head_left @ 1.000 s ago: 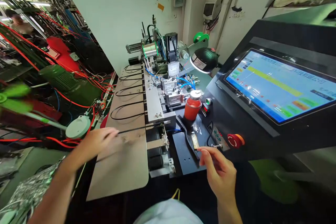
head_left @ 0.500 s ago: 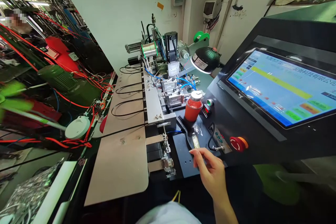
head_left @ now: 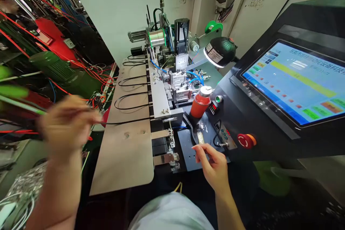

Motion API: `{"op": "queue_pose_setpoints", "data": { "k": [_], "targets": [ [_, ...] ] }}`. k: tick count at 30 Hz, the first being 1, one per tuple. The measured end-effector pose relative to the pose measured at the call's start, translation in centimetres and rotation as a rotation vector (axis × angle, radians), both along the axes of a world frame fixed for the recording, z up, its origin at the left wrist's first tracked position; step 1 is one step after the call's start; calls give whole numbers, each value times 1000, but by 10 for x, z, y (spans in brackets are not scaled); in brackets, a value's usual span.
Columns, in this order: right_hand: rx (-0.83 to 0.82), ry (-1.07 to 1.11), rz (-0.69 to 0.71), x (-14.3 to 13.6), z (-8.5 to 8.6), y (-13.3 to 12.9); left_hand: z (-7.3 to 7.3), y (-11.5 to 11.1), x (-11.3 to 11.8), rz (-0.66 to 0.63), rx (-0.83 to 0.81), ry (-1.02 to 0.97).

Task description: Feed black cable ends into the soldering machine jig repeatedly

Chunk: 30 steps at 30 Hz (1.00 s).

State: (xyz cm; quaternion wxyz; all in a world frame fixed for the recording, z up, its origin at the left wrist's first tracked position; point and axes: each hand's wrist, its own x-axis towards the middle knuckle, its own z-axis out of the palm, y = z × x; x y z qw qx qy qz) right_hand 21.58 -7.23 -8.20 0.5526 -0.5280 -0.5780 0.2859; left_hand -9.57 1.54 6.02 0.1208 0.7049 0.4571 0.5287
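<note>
My left hand [head_left: 67,124] is raised at the left, smeared by motion. Its fingers are drawn together at the end of a straight black cable [head_left: 128,120], which runs from the machine's edge across the beige metal plate [head_left: 122,161]. My right hand [head_left: 212,163] hovers near the dark blue base plate [head_left: 185,151], thumb and forefinger pinched; whatever is between them is hidden. Just beyond its fingertips lie a yellowish-white stick [head_left: 200,137] and a black brush [head_left: 190,125]. Behind them stands a red bottle [head_left: 199,105] with a pale cap.
Several black cable loops [head_left: 130,95] lie on the plate. A lit lamp [head_left: 221,52] and a solder wire spool [head_left: 157,38] are further back. At the right are a touchscreen [head_left: 293,79] and a red stop button [head_left: 245,141]. A green fan [head_left: 12,86] spins at the left.
My left hand has come into view at the left, at the black cable that earlier trailed to the left edge. My right hand has stayed beside the stick. The view has shifted slightly.
</note>
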Motion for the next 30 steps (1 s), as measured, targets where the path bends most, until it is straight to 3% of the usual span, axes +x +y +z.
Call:
{"op": "queue_pose_setpoints", "data": {
  "k": [2,4,7,10,14,17,22,24,26,28,30],
  "targets": [
    [-10,-3,3,-1,0,-1,-25,-5,39,-236,-151,111],
    [-32,-2,26,-3,0,0,-52,-10,72,-438,-431,194],
    [-92,13,97,-9,0,3,-83,-18,96,-536,-678,113],
    [-158,64,172,-20,-2,9,-97,-23,98,-536,-703,110],
    [-190,154,211,-34,-8,16,-104,-24,97,-505,-489,285],
    [-157,91,225,-31,-6,18,-108,-24,96,-490,-356,434],
    [-98,-40,476,-14,5,25,-95,-23,96,-645,-422,573],
    [10,23,358,-19,5,26,-84,-22,101,-612,-417,515],
    [156,84,128,-32,0,27,-76,-23,108,-557,-423,417],
    [287,110,-81,-48,-5,27,-74,-24,116,-527,-453,321],
    [339,99,-200,-60,-10,28,-77,-25,121,-496,-485,248]
  ]
}}
